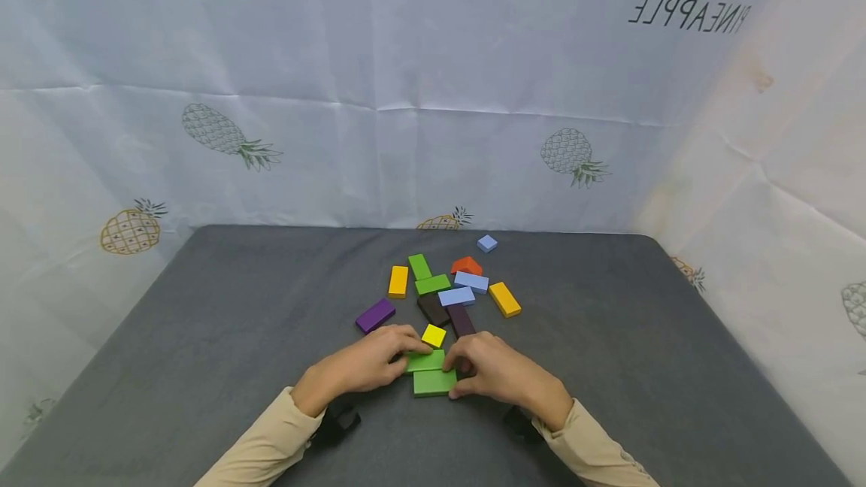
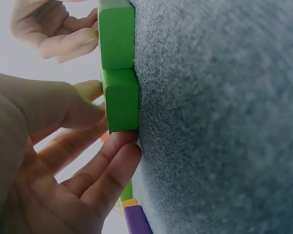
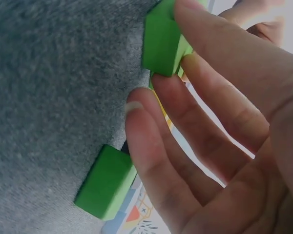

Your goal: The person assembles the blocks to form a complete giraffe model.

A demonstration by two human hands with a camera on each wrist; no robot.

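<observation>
Two green blocks lie flat against each other on the dark table, slightly offset: a rear green block [image 1: 423, 362] and a front green block [image 1: 433, 384]. My left hand [image 1: 370, 361] grips the left end of the rear block, its index finger reaching along the back edge. At the right end of the front block, my right hand [image 1: 504, 370] pinches with thumb and fingers. A yellow block [image 1: 434, 336] sits just behind the pair. In the right wrist view, a separate green block [image 3: 105, 183] lies beyond the right fingers; the right hand hides it in the head view.
Dark brown blocks [image 1: 433, 310], light blue blocks [image 1: 456, 296], more green blocks [image 1: 432, 285], an orange-red block [image 1: 467, 266], yellow-orange blocks [image 1: 398, 282] and a purple block [image 1: 375, 316] lie behind the hands. A pineapple-print curtain [image 1: 433, 164] hangs behind the table.
</observation>
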